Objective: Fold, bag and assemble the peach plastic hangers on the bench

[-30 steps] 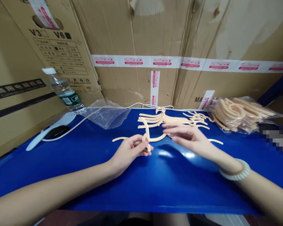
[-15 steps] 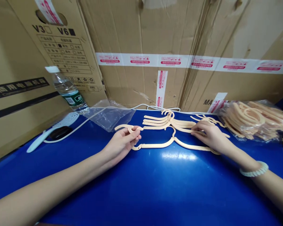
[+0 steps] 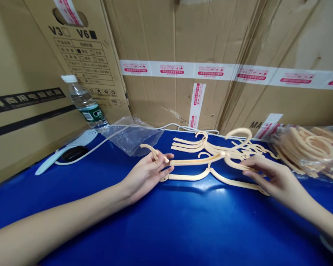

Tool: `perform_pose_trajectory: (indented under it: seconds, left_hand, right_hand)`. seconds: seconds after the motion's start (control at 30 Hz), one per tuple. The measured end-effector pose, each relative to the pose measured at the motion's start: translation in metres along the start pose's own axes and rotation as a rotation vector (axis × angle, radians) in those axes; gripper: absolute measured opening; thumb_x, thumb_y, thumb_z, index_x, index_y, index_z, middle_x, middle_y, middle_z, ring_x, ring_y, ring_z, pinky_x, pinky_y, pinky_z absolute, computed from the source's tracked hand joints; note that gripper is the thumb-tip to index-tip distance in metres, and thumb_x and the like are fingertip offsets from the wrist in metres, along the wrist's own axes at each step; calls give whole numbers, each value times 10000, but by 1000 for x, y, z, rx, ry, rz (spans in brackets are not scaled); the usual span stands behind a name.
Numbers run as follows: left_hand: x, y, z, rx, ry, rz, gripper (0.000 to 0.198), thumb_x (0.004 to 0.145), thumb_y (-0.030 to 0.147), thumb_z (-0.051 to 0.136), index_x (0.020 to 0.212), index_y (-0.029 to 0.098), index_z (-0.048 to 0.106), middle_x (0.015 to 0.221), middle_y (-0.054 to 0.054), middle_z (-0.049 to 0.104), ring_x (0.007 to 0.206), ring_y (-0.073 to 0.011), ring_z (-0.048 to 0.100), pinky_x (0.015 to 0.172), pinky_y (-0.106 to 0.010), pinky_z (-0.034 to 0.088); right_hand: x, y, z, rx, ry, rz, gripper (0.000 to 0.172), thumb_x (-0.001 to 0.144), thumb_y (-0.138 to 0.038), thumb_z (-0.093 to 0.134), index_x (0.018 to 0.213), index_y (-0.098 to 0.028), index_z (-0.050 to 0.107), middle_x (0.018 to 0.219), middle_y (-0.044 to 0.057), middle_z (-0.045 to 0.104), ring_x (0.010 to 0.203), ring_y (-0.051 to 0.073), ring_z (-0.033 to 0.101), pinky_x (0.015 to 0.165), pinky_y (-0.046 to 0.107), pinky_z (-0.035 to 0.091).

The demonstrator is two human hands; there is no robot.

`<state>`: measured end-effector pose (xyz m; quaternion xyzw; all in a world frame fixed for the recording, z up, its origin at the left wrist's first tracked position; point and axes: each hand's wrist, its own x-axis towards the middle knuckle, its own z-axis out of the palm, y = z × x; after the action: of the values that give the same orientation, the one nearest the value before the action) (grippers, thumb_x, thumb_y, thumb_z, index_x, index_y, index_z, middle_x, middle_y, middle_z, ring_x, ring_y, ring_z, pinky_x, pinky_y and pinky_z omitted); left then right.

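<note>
My left hand [image 3: 140,177] pinches a small curved beige plastic piece [image 3: 148,147], its other fingers loosely spread. A beige plastic clothes hanger [image 3: 195,161] is raised above the table, its hook upward and its left arm end close to my left fingertips. My right hand [image 3: 279,181] grips that hanger by its right arm. Below it another beige hanger [image 3: 188,177] lies on the table, its right end close under my right hand. Several hanger frames [image 3: 187,148] lie stacked behind, partly covered by the raised one. Loose curved pieces [image 3: 259,148] lie behind my right hand.
A clear bag of beige hanger parts [image 3: 316,151] sits at the right on the blue table [image 3: 183,229]. At the left are a water bottle [image 3: 87,105], a pale blue hairbrush [image 3: 66,149], a black oval object [image 3: 74,154] and plastic film [image 3: 134,135]. Cardboard boxes [image 3: 166,96] stand behind.
My right hand has lifted one hanger off the stack and brought it toward me. My left hand still has the curved piece, its fingers more spread. The view has shifted slightly.
</note>
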<state>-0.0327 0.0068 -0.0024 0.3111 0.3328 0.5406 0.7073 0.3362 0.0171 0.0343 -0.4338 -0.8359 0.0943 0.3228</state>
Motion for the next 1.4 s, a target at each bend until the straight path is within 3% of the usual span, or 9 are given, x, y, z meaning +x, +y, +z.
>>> perform_pose_trajectory:
  seconds: [0.2,0.43,0.77,1.17,1.27,1.4]
  left_hand:
    - [-7,3,7,34,-74,-12,212,897,218,732,791,175,552,1201,-88,668,1057,-188,648,994,-406,556]
    - [-16,5,17,-29,-51,-34,249,844,186,798,790,154,557,952,-59,694,886,-159,681,863,-292,565]
    - [-17,2,16,15,-49,-17,313,750,252,895,765,137,604,861,-42,698,756,-133,668,748,-231,559]
    - [-18,-6,13,140,73,172,419,670,359,948,729,145,592,705,4,651,631,-110,619,619,-213,521]
    - [-18,-4,13,136,128,203,447,615,359,976,726,149,598,692,17,647,613,-101,621,598,-202,529]
    - [-18,-4,15,144,164,218,445,591,362,985,755,136,639,769,1,685,698,-112,684,685,-206,579]
  right_hand:
    - [0,0,3,-11,-38,-13,164,928,-442,652,962,-297,721,920,68,745,827,279,699,714,388,556]
    - [-3,0,-1,-55,-17,-122,116,957,-311,665,1066,-279,689,979,21,736,893,210,696,783,292,532]
    - [-4,-13,-4,-87,62,-209,84,965,-220,632,1039,-254,652,981,32,693,931,209,668,852,302,507]
    - [-7,-35,1,-116,35,-252,82,974,-211,616,1037,-244,658,944,28,691,841,157,669,753,234,505]
    - [-10,-36,2,-106,20,-210,97,982,-252,619,1060,-253,678,943,24,710,825,155,678,718,229,515]
    - [-12,-35,1,-82,62,-56,144,964,-353,653,1067,-263,700,910,16,733,726,150,687,598,214,528]
